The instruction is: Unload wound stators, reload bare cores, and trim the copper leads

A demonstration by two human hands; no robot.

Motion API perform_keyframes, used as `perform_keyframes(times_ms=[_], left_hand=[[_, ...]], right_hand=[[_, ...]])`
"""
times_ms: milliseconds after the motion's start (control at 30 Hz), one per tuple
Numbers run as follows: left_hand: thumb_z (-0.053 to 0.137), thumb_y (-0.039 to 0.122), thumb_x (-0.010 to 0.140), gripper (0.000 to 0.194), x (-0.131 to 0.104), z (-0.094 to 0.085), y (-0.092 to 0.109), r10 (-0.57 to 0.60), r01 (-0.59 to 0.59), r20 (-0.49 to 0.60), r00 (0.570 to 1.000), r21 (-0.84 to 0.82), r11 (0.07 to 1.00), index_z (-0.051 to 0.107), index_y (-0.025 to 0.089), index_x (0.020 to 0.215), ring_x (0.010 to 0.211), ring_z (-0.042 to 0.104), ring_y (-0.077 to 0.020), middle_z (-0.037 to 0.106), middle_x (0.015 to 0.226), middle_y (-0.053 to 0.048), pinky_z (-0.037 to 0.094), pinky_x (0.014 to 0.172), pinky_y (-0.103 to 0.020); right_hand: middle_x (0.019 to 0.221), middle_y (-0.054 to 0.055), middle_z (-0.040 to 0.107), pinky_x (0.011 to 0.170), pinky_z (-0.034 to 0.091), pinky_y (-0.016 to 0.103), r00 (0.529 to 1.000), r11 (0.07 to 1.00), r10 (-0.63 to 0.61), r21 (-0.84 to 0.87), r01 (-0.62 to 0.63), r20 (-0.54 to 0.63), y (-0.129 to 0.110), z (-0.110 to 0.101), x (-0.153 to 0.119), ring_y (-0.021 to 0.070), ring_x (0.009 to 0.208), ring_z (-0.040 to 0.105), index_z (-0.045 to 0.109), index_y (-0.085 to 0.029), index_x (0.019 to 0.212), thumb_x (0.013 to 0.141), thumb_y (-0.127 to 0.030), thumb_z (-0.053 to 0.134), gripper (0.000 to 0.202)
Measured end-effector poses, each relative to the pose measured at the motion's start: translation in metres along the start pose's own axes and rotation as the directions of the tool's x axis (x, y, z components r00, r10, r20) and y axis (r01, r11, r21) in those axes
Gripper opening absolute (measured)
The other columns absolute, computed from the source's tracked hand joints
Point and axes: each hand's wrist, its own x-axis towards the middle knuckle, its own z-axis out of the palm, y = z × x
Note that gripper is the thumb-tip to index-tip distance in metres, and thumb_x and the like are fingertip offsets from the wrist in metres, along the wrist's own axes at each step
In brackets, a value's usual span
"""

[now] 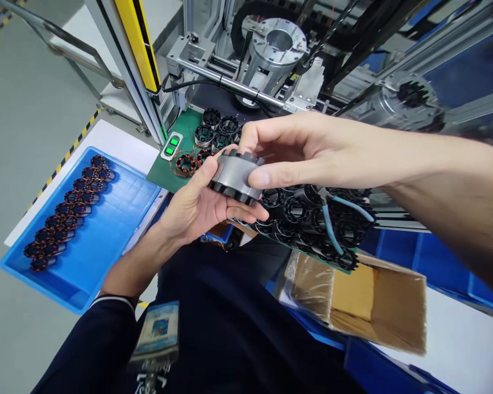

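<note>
A grey metal ring with black toothed edges (pixel 236 175) is held on its side between both hands, above the front of the green work surface (pixel 158 174). My left hand (pixel 201 202) supports it from below and the left, thumb against its side. My right hand (pixel 287 150) grips its right side between thumb and fingers. Behind the ring stand several similar black-edged cores (pixel 229 125), and two with copper windings (pixel 186 163) lie to the left. More black cores (pixel 296 209) are packed to the right, with blue-handled pliers (pixel 332 230) resting on them.
A blue tray (pixel 127 219) at the left holds a row of wound cores. Metal machinery (pixel 234 82) rises behind the hands. A control box with two green buttons (pixel 172 146) sits back left; an open cardboard box (pixel 398 306) stands at the lower right.
</note>
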Motion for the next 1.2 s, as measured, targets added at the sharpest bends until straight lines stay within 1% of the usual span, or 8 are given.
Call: perform_keyframes(times_ms=[167, 300, 400, 533, 733, 867, 1100, 1200], left_hand=[[0.097, 0.086, 0.109, 0.095, 0.006, -0.016, -0.014, 0.331, -0.303, -0.109, 0.937, 0.214, 0.929, 0.041, 0.037, 0.169, 0.105, 0.093, -0.0274, 0.084, 0.140, -0.006, 0.082, 0.090, -0.045], [0.102, 0.065, 0.112, 0.081, 0.008, -0.028, -0.021, 0.819, -0.576, 0.071, 0.569, 0.746, 0.335, 0.048, 0.037, 0.165, 0.106, 0.078, -0.0161, 0.058, 0.149, -0.008, 0.072, 0.083, -0.036], [0.102, 0.054, 0.113, 0.067, 0.008, -0.031, -0.018, 0.873, -0.522, 0.242, 0.423, 0.853, 0.017, 0.058, 0.024, 0.153, 0.102, 0.071, -0.0108, 0.042, 0.159, -0.014, 0.069, 0.077, -0.034], [0.100, 0.054, 0.116, 0.065, 0.006, -0.027, -0.013, 0.872, -0.547, 0.251, 0.421, 0.837, 0.023, 0.057, 0.023, 0.154, 0.098, 0.072, -0.0097, 0.046, 0.157, -0.013, 0.069, 0.075, -0.032], [0.109, 0.069, 0.105, 0.077, -0.009, -0.016, -0.003, 0.731, -0.449, 0.069, 0.679, 0.827, 0.339, 0.055, 0.032, 0.146, 0.114, 0.077, -0.0244, 0.065, 0.139, -0.006, 0.070, 0.090, -0.046], [0.113, 0.052, 0.101, 0.073, -0.015, -0.008, 0.000, 0.659, -0.379, -0.023, 0.752, 0.802, 0.461, 0.058, 0.030, 0.143, 0.120, 0.079, -0.0304, 0.072, 0.137, -0.008, 0.072, 0.099, -0.055], [0.111, 0.043, 0.106, 0.063, -0.019, -0.005, -0.003, 0.708, -0.430, 0.002, 0.706, 0.795, 0.428, 0.060, 0.030, 0.139, 0.110, 0.079, -0.0188, 0.072, 0.128, 0.000, 0.070, 0.084, -0.041], [0.110, 0.046, 0.107, 0.063, -0.017, -0.007, -0.007, 0.686, -0.408, -0.012, 0.728, 0.796, 0.447, 0.061, 0.029, 0.142, 0.117, 0.079, -0.0203, 0.071, 0.130, 0.000, 0.074, 0.095, -0.042]], right_hand=[[0.152, 0.005, 0.085, 0.104, 0.074, 0.034, 0.997, 0.997, -0.008, -0.083, 0.002, -0.080, -0.002, -0.006, 0.002, 0.0263, 0.130, 0.085, 0.076, -0.036, 0.156, 0.101, -0.050, 0.111, 0.067], [0.157, 0.008, 0.084, 0.103, 0.076, 0.036, 0.994, 0.987, 0.073, -0.138, -0.084, -0.087, -0.005, -0.008, 0.000, 0.0272, 0.129, 0.087, 0.065, -0.036, 0.186, 0.109, -0.058, 0.102, 0.088], [0.140, 0.007, 0.089, 0.096, 0.077, 0.038, 0.992, 0.984, 0.117, -0.128, -0.123, -0.054, -0.002, -0.004, 0.000, 0.0270, 0.114, 0.090, 0.070, -0.034, 0.183, 0.111, -0.062, 0.100, 0.083], [0.132, 0.008, 0.092, 0.100, 0.076, 0.039, 0.987, 0.984, 0.138, -0.105, -0.145, -0.077, 0.001, 0.001, 0.001, 0.0297, 0.115, 0.091, 0.079, -0.031, 0.174, 0.107, -0.062, 0.105, 0.078], [0.121, 0.005, 0.093, 0.089, 0.072, 0.033, 0.981, 0.987, 0.153, -0.025, -0.157, -0.116, -0.002, 0.005, 0.001, 0.0264, 0.107, 0.090, 0.086, -0.031, 0.162, 0.108, -0.057, 0.104, 0.062], [0.119, 0.004, 0.093, 0.084, 0.072, 0.032, 0.979, 0.986, 0.164, 0.005, -0.165, -0.124, -0.002, 0.010, 0.002, 0.0251, 0.100, 0.089, 0.091, -0.032, 0.149, 0.113, -0.057, 0.099, 0.045], [0.114, -0.001, 0.093, 0.080, 0.073, 0.033, 0.983, 0.988, 0.156, 0.002, -0.156, -0.096, 0.002, 0.008, 0.003, 0.0224, 0.092, 0.087, 0.091, -0.039, 0.149, 0.113, -0.058, 0.097, 0.041], [0.115, -0.005, 0.093, 0.076, 0.072, 0.033, 0.989, 0.993, 0.116, -0.017, -0.118, -0.087, 0.004, 0.008, 0.005, 0.0208, 0.092, 0.086, 0.091, -0.046, 0.144, 0.114, -0.058, 0.097, 0.033]])
